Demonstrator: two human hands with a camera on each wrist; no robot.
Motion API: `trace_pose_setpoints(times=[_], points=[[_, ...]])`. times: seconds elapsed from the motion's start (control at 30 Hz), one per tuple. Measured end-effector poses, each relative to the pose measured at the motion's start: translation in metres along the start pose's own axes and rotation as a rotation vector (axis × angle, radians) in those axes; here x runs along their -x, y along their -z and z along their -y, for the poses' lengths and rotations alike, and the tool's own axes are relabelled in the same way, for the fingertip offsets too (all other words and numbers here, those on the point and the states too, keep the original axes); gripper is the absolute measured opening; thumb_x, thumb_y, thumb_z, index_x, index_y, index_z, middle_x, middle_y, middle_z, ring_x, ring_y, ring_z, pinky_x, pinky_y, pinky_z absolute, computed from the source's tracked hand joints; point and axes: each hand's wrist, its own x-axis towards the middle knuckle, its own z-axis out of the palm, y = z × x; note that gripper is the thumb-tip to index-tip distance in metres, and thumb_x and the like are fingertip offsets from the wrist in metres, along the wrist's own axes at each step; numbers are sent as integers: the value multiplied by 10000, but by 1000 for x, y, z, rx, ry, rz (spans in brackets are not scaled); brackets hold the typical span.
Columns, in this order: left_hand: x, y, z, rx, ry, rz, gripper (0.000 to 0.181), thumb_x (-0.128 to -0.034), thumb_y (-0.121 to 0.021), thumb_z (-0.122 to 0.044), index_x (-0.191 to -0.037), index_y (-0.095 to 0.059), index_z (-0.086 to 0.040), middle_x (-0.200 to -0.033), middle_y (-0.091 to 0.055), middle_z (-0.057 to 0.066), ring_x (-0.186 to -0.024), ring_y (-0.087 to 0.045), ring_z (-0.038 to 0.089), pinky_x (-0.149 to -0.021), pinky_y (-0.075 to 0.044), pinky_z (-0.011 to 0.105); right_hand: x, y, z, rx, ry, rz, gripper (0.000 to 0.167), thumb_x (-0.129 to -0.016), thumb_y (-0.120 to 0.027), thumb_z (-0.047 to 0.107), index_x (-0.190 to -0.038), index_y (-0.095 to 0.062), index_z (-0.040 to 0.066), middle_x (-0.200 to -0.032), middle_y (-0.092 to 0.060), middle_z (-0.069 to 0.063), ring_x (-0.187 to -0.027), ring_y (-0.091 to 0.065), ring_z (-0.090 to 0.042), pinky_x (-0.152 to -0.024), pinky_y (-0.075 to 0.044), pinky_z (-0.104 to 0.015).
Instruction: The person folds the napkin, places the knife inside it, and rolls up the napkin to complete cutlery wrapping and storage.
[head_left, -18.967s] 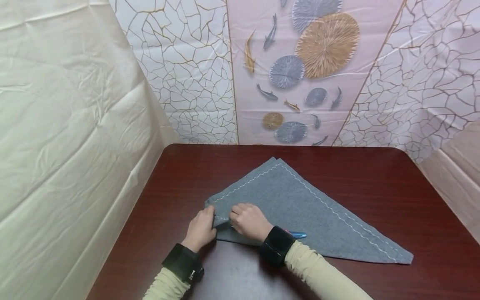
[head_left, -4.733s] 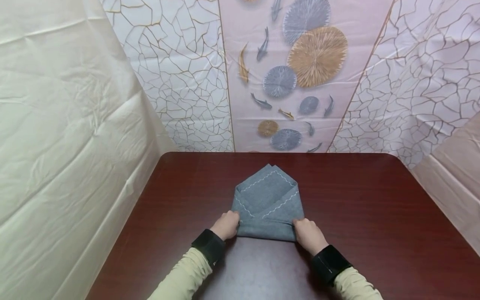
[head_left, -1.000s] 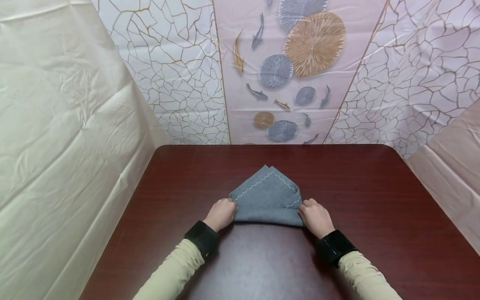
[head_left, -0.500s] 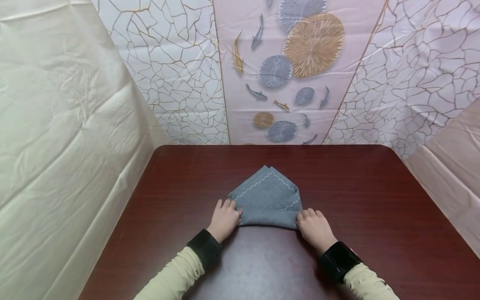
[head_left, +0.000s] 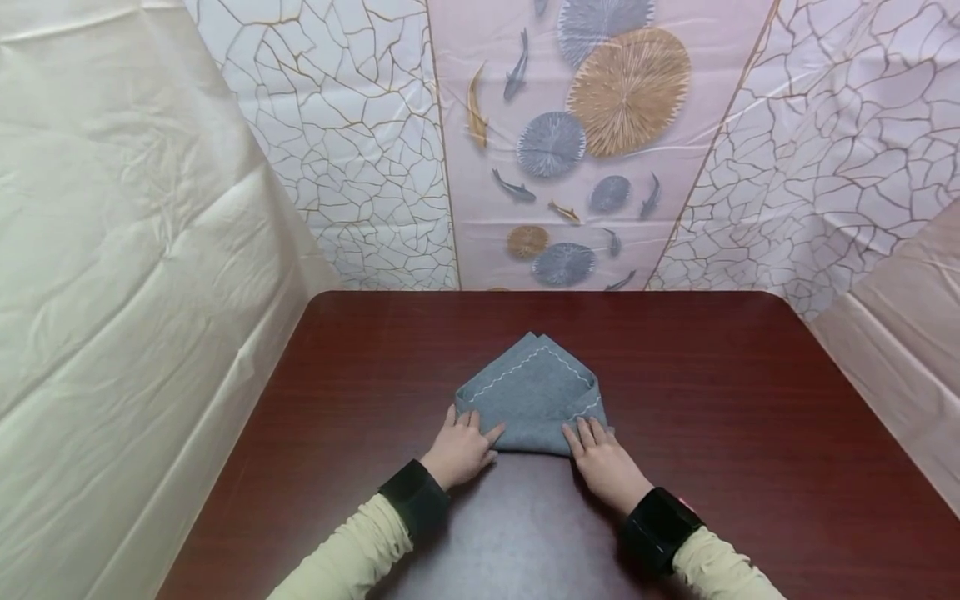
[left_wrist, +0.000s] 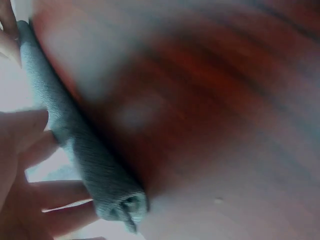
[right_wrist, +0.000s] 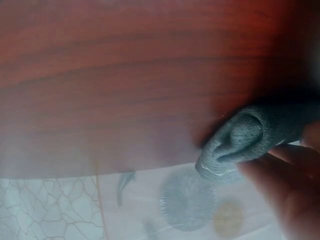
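Note:
A grey cloth [head_left: 531, 392] with white zigzag stitching lies on the table, its side corners folded in and its near edge rolled up. My left hand [head_left: 459, 452] rests on the left part of the roll, fingers spread. On the right part lies my right hand [head_left: 606, 472], its fingers extended over the cloth. The left wrist view shows the roll [left_wrist: 82, 145] with the left fingers [left_wrist: 67, 192] reaching over it. In the right wrist view, the open spiral of the roll's end [right_wrist: 232, 140] faces the camera, beside the right fingers [right_wrist: 280, 185].
The dark red wooden table [head_left: 375, 358] extends around the cloth on all sides. A patterned curtain [head_left: 551, 208] hangs behind it, and a cream sheet [head_left: 165, 317] slopes down along the left edge.
The cloth, earlier a wide triangle with a blue slim object on it, is folded in and rolled from the near edge; that object is out of sight. Both hands moved inward from the roll's ends, fingers straightening.

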Motion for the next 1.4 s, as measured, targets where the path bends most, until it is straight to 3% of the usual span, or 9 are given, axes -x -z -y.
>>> trace_pose_setpoints(times=[0.07,0.17,0.4,0.5,0.63,0.77,0.9,1.13,1.4], points=[[2,3,-1,-6,17,62,485,-874,-524,-476,-1317,-492,-282,-1178,-536,189,-1094,-519,294,-959,-339,483,-1,1,1,-32,-10,62,395,-797,-550,71,-1171,-562,-56,-1124,-547,-272,-1029,-524,-415,-769,-468,-488],[4,3,-3,-40,20,100,527,-868,-533,-479,-1348,-451,-276,-1236,-507,193,-1144,-489,294,-975,-330,467,-2,3,2,-48,-9,126,448,-789,-560,88,-1202,-527,-81,-1170,-515,-296,-1071,-497,-433,-800,-449,-507],[3,3,-5,-82,-3,135,517,-876,-564,-243,-1371,-417,-250,-1258,-480,213,-1148,-481,300,-930,-388,414,0,1,1,77,41,91,435,-765,-588,33,-1186,-545,-70,-1138,-540,-282,-1027,-535,-401,-756,-478,-471],[2,2,-3,-72,-12,98,520,-850,-599,-205,-1347,-453,-246,-1221,-508,219,-1114,-508,305,-903,-412,411,0,-1,0,88,35,56,372,-808,-527,18,-1171,-563,-52,-1120,-554,-264,-1009,-546,-386,-744,-484,-459],[2,-3,0,-74,-33,-4,462,-851,-583,-110,-1291,-526,-237,-1130,-570,227,-1029,-565,310,-870,-443,400,-1,-3,0,65,25,-3,352,-826,-435,8,-1138,-592,-36,-1090,-571,-251,-984,-561,-377,-723,-492,-456],[1,-6,3,-87,-68,-83,443,-829,-579,-74,-1243,-573,-231,-1026,-618,210,-947,-601,288,-838,-464,364,-1,-4,-2,10,18,-6,360,-808,-502,0,-1158,-585,-23,-1106,-569,-245,-998,-560,-367,-739,-487,-459],[2,-5,7,-19,-114,-98,463,-790,-631,-64,-1225,-587,-218,-893,-635,139,-845,-602,238,-760,-484,325,5,-2,-7,-99,-13,14,499,-698,-670,-33,-1186,-563,-26,-1126,-575,-225,-1022,-558,-351,-807,-452,-468],[9,-3,15,191,-136,-43,548,-762,-652,-5,-1265,-551,-198,-906,-591,103,-753,-587,216,-636,-492,313,16,2,-11,-260,-100,-66,421,-663,-609,-74,-1084,-605,-86,-1054,-620,-207,-991,-589,-314,-827,-452,-450],[22,-1,20,319,-129,-36,573,-753,-602,49,-1271,-548,-189,-955,-585,85,-689,-592,227,-606,-488,321,21,10,-9,-325,-147,-15,388,-655,-615,-67,-1043,-625,-69,-1031,-630,-195,-958,-601,-308,-828,-453,-445]])
